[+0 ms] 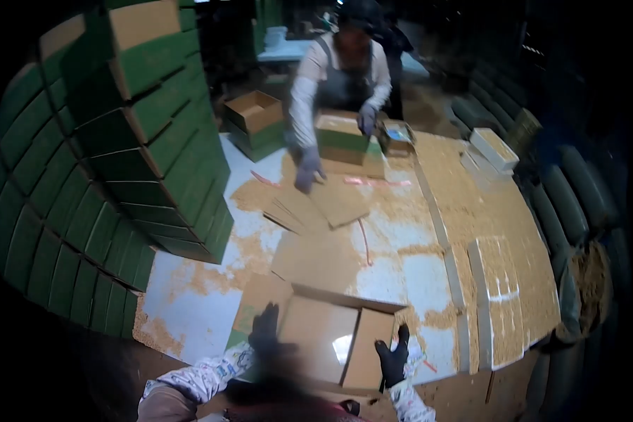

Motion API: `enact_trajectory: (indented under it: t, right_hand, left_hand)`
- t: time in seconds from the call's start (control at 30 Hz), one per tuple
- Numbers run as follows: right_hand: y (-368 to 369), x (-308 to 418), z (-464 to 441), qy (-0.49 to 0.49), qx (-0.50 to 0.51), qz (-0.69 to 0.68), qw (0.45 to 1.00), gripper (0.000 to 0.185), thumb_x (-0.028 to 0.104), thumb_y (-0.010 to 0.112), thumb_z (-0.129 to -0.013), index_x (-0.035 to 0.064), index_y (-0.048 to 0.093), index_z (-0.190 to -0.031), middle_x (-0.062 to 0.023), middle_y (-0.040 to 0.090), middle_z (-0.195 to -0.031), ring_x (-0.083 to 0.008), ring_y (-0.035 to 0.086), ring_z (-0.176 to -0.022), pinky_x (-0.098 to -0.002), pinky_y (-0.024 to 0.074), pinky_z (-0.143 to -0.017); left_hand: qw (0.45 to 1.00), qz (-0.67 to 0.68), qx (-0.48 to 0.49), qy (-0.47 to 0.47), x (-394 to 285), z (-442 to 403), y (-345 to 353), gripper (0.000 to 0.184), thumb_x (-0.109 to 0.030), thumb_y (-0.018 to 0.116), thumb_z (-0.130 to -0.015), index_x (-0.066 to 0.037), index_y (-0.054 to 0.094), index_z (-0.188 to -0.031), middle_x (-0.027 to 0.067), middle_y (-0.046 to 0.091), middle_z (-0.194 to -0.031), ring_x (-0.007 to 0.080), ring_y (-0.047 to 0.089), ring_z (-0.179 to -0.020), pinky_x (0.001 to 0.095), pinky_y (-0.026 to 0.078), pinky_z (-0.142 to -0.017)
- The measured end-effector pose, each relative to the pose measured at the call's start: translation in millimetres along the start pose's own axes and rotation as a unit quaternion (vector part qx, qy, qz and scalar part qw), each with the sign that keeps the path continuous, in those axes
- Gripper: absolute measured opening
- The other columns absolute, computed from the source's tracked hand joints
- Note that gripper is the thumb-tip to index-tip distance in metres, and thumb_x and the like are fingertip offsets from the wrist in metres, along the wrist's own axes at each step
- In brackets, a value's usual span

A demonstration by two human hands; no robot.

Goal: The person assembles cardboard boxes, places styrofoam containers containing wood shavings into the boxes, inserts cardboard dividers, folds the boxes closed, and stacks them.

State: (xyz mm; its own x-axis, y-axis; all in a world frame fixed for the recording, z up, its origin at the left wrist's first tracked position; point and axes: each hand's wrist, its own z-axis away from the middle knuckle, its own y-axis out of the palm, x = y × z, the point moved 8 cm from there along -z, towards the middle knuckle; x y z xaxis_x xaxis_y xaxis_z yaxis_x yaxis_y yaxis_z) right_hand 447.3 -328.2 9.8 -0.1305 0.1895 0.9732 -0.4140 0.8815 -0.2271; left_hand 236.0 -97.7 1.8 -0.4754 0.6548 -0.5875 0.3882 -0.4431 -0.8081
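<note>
An open cardboard box [320, 330] lies in front of me on the white table, its flaps partly folded out, with a shiny patch on its inner surface. My left hand [266, 332], in a dark glove, is at the box's left side with its fingers spread, slightly blurred. At the right side, my right hand [394, 355], also dark-gloved, has thumb and fingers apart beside the right flap [369, 349]. Flat cardboard sheets [337, 202] lie beyond the box.
Green boxes [169, 126] are stacked high at the left. Across the table [190, 309], a co-worker [341, 77] in grey gloves handles sheets and a green box [341, 144]. White-edged blocks [499, 302] and sawdust-like material lie right, beside dark sacks [570, 204].
</note>
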Motion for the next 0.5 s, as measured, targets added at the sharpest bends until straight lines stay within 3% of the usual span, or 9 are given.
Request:
enact_trajectory:
  t: [0.03, 0.07, 0.13, 0.27, 0.3, 0.33, 0.43, 0.47, 0.5]
  right_hand:
    - [14.9, -39.5, 7.2, 0.123, 0.001, -0.185, 0.975, 0.068, 0.023, 0.063, -0.074, -0.0016, 0.029, -0.127, -0.0171, 0.038, -0.125, -0.025, 0.041, -0.111, -0.0348, 0.0347, -0.091]
    - [18.3, -45.7, 12.5, 0.181, -0.045, -0.278, 0.942, 0.055, 0.003, 0.057, -0.075, -0.0003, 0.032, -0.125, -0.0132, 0.042, -0.118, -0.0199, 0.047, -0.101, -0.0303, 0.0434, -0.081]
    - [34.2, -3.0, 2.5, 0.21, 0.058, -0.28, 0.935, 0.057, 0.008, 0.057, -0.077, 0.0025, 0.03, -0.127, -0.0132, 0.041, -0.12, -0.022, 0.045, -0.103, -0.0326, 0.0422, -0.084]
    - [68.0, 51.1, 20.3, 0.287, 0.21, -0.28, 0.892, 0.061, 0.018, 0.057, -0.081, 0.0081, 0.024, -0.131, -0.0132, 0.038, -0.124, -0.0263, 0.041, -0.109, -0.0372, 0.0397, -0.088]
    - [76.8, 41.7, 6.6, 0.295, 0.233, -0.303, 0.876, 0.055, 0.013, 0.056, -0.081, 0.0068, 0.029, -0.129, -0.0135, 0.04, -0.122, -0.0267, 0.042, -0.108, -0.0367, 0.0404, -0.087]
    - [85.2, 31.5, -18.1, 0.264, 0.24, -0.305, 0.883, 0.051, 0.01, 0.054, -0.08, 0.0062, 0.033, -0.126, -0.0138, 0.041, -0.122, -0.0284, 0.042, -0.11, -0.0372, 0.0406, -0.087]
    - [101.8, 107.0, -82.5, 0.089, 0.245, -0.236, 0.936, 0.049, 0.013, 0.055, -0.079, 0.0051, 0.036, -0.124, -0.0138, 0.043, -0.119, -0.0275, 0.043, -0.108, -0.0373, 0.0397, -0.088]
    - [105.8, 140.9, -103.9, 0.011, 0.238, -0.206, 0.949, 0.049, 0.014, 0.055, -0.079, 0.0047, 0.036, -0.123, -0.0138, 0.043, -0.118, -0.0271, 0.043, -0.107, -0.0373, 0.0394, -0.088]
    - [111.5, 180.2, -122.8, -0.075, 0.225, -0.174, 0.956, 0.048, 0.015, 0.055, -0.079, 0.0043, 0.037, -0.122, -0.0138, 0.044, -0.117, -0.0268, 0.044, -0.106, -0.0373, 0.0391, -0.088]
  left_hand:
    - [0.986, 0.13, 0.006, -0.104, 47.4, 26.3, 29.9, 0.091, -0.061, 0.056, -0.067, -0.002, 0.028, -0.131, 0.0183, 0.039, -0.128, 0.0318, 0.037, -0.118, 0.0415, 0.025, -0.099]
    - [0.942, 0.186, 0.252, -0.124, 57.4, 35.6, 55.6, 0.102, -0.051, 0.066, -0.066, 0.002, 0.011, -0.135, 0.0197, 0.023, -0.137, 0.0299, 0.02, -0.127, 0.039, 0.019, -0.103]
    - [0.752, 0.582, 0.191, -0.243, 22.0, 41.3, 19.3, 0.071, -0.034, 0.06, -0.078, -0.003, 0.026, -0.132, 0.0126, 0.036, -0.131, 0.024, 0.037, -0.118, 0.0353, 0.03, -0.098]
    - [0.716, 0.669, 0.1, -0.175, -8.3, 8.3, -69.3, 0.066, -0.028, 0.058, -0.08, -0.002, 0.025, -0.132, 0.0112, 0.036, -0.131, 0.0229, 0.037, -0.118, 0.0349, 0.029, -0.099]
    - [0.706, 0.686, 0.086, -0.154, -10.4, -0.5, -89.5, 0.065, -0.026, 0.057, -0.081, -0.002, 0.025, -0.132, 0.0108, 0.035, -0.132, 0.0226, 0.036, -0.118, 0.0348, 0.029, -0.099]
    - [0.695, 0.702, 0.074, -0.135, -7.3, -6.2, -107.3, 0.064, -0.025, 0.056, -0.081, -0.002, 0.025, -0.132, 0.0105, 0.035, -0.132, 0.0223, 0.036, -0.118, 0.0347, 0.029, -0.099]
    - [0.636, 0.759, 0.028, 0.135, -5.6, -44.7, -214.2, 0.054, -0.03, 0.044, -0.086, -0.001, 0.03, -0.129, 0.0119, 0.033, -0.133, 0.0265, 0.027, -0.125, 0.0354, 0.019, -0.105]
    - [0.65, 0.737, -0.009, 0.185, -10.0, -58.1, -271.2, 0.057, -0.026, 0.054, -0.08, 0.001, 0.034, -0.127, 0.0139, 0.042, -0.127, 0.0279, 0.043, -0.114, 0.0369, 0.037, -0.093]
    - [0.795, 0.524, -0.133, 0.275, -6.5, -59.5, -344.5, 0.048, -0.021, 0.049, -0.083, -0.001, 0.038, -0.125, 0.0127, 0.045, -0.122, 0.0236, 0.045, -0.109, 0.032, 0.039, -0.09]
